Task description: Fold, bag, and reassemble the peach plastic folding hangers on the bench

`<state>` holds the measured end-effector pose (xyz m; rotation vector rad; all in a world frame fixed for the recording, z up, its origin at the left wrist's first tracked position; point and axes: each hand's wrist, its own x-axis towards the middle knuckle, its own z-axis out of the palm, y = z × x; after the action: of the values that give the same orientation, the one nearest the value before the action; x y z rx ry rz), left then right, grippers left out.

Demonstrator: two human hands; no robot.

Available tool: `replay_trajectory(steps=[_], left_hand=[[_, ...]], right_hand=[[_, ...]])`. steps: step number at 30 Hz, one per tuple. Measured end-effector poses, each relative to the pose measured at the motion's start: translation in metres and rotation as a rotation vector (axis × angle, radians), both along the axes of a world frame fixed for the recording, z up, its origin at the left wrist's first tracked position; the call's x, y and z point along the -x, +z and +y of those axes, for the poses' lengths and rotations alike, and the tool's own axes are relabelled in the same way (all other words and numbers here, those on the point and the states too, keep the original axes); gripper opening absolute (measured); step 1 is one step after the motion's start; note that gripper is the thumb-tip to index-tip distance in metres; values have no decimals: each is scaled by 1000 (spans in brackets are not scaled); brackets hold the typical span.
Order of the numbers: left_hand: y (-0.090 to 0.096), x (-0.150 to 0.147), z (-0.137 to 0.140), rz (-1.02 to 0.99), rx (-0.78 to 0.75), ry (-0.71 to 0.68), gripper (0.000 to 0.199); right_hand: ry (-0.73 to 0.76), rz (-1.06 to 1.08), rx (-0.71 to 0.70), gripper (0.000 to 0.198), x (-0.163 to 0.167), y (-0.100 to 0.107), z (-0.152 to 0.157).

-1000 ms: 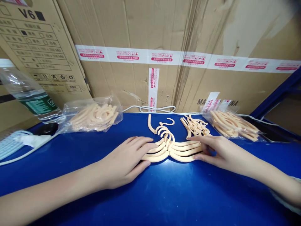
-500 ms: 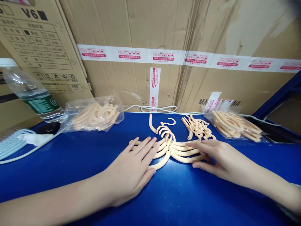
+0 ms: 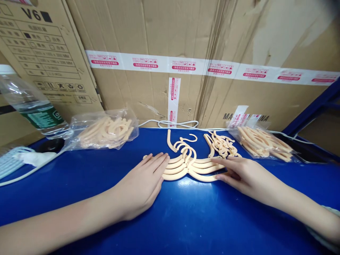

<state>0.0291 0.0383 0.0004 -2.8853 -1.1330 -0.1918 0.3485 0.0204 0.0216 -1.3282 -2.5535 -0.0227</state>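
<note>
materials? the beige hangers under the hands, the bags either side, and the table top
Hangers: likely moulded plastic, matte beige, one even colour, smooth rounded arms.
Left bag and right bag: thin clear plastic film; crinkles, glare, contents show through.
Table top: smooth glossy blue surface that reflects light; painted metal or laminate, cannot tell which.

A row of small cream-coloured plastic hangers (image 3: 190, 166) lies flat on the blue table top, nested one behind another — their curved arms fan out left and right while the hooks bunch together at the middle, pointing toward the cardboard wall. The arms are smooth, thin and gently bowed. The left ends of the arms lie under the fingers of the left hand (image 3: 143, 184), which rests flat and spread; the right ends touch the fingertips of the right hand (image 3: 243, 173) — also flat.
</note>
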Motion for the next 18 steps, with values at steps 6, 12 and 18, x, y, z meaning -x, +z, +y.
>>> replay_trajectory(steps=[6,12,18], left_hand=[[-9,5,5,-28,-44,0,51],[-9,2,6,-144,-72,5,56],[5,13,-33,-374,-172,-110,52]], right_hand=[[-29,54,35,32,3,-1,1],[-90,153,50,39,-2,5,1],[-239,424,-53,38,-8,9,2]])
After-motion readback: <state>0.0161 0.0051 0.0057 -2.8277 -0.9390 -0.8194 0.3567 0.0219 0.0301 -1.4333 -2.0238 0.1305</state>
